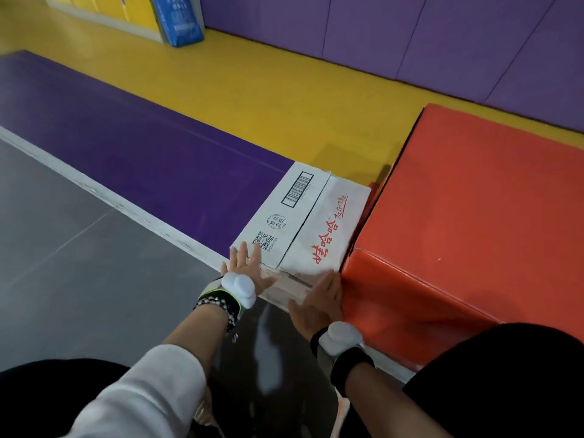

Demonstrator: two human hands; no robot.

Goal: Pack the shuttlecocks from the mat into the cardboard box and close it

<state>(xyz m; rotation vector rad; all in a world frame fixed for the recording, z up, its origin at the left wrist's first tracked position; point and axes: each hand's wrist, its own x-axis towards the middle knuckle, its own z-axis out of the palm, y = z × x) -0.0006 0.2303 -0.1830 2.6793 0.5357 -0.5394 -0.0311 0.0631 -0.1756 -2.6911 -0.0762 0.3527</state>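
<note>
Cardboard, white with red print, forms the box [303, 222]; its 2 top flaps lie flat and meet along 1 seam, so closing looks complete or nearly so. It sits on the floor at the purple mat [151, 147] edge, touching the red foam block [474, 222] on its right side. No shuttlecocks are visible; I judge them to be inside.

My left hand [248, 268] rests flat, fingers spread, on the near-left corner of the lid. My right hand [319, 298] lies flat against the near-right edge beside the block. Neither hand clasps anything; both press with extended palms.

Handling judgement: the load should be very light, the walls stiff but crushable. Press flaps along the seam only. To lift, take hold under the 2 short ends, never by a flap.
</note>
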